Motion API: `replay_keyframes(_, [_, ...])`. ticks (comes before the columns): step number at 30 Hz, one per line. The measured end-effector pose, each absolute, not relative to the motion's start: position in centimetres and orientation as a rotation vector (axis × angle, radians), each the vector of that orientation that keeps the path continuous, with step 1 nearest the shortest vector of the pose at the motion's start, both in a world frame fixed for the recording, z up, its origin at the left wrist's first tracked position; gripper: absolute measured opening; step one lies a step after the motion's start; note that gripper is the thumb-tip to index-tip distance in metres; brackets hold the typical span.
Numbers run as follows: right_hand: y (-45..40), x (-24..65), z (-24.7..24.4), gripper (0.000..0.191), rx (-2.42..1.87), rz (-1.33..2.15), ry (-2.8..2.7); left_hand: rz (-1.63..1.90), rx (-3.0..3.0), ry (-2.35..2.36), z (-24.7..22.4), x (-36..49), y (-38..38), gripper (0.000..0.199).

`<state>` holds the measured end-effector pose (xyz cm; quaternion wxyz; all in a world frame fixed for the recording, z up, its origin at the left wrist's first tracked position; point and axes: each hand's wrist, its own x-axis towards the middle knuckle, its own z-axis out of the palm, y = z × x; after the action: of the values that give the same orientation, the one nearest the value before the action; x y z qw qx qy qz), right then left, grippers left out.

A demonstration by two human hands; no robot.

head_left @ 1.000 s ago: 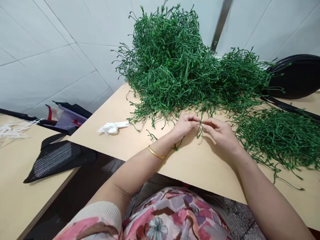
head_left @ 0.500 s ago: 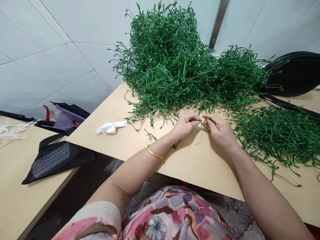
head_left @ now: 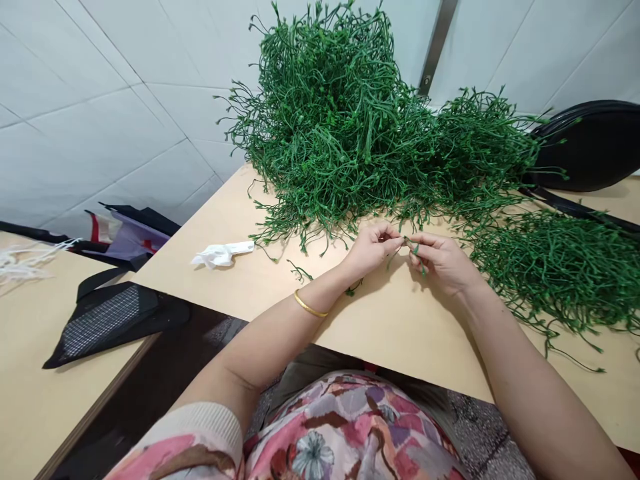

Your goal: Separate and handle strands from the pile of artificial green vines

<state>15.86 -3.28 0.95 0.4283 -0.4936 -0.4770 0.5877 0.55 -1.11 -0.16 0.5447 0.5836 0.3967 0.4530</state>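
A thin green artificial stem [head_left: 417, 250] with small knobby tips is pinched between my two hands, close above the table [head_left: 395, 333]. The fingertips of my left hand [head_left: 373, 250] are closed on one part of it. My right hand [head_left: 444, 261] grips another part, its fingertips touching or almost touching those of the left. Part of the stem hangs below the fingers; the rest is hidden by them. Beyond my hands rises a large heap of similar green stems [head_left: 330, 133]. A lower pile of them [head_left: 555, 267] lies to the right of my right hand.
Several loose green stems [head_left: 300, 271] lie by my left forearm. A crumpled white wrapper [head_left: 223, 255] is farther left. A black round bag [head_left: 590, 147] stands at the right back. On the left table are a black mesh pouch [head_left: 103, 320] and white strands [head_left: 30, 259].
My right hand has turned slightly and moved in to meet the left fingertips. Green stem ends now show against the right fingers. The left hand is almost still.
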Motion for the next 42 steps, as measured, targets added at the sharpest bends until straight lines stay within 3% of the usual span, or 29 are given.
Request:
replay_keyframes(10, [-3.1, 16.2, 1.2, 0.022, -1.178, 1.515, -1.04, 0.927, 1.286, 0.912, 0.2, 0.6, -1.8, 0.015])
replay_keyframes(14, [-3.2, 16.1, 1.1, 0.02, -1.161, 1.419, -1.112, 0.868, 1.26, 0.863, 0.4, 0.6, -2.0, 0.024])
replay_keyframes(21, [-3.4, 15.8, 0.4, 0.018, -1.178, 1.193, -1.333, 0.876, 1.341, 0.962, 0.2, 0.7, -1.8, 0.009])
replay_keyframes(32, [-2.9, 17.0, 1.0, 0.034, -1.267, 1.301, -1.434, 0.974, 1.135, 0.939, 0.9, 0.2, -1.9, 0.015])
replay_keyframes(42, [-3.1, 17.3, 1.3, 0.04, -1.29, 1.076, -1.627, 0.968, 1.629, 1.048, 0.3, 0.3, -1.5, 0.011])
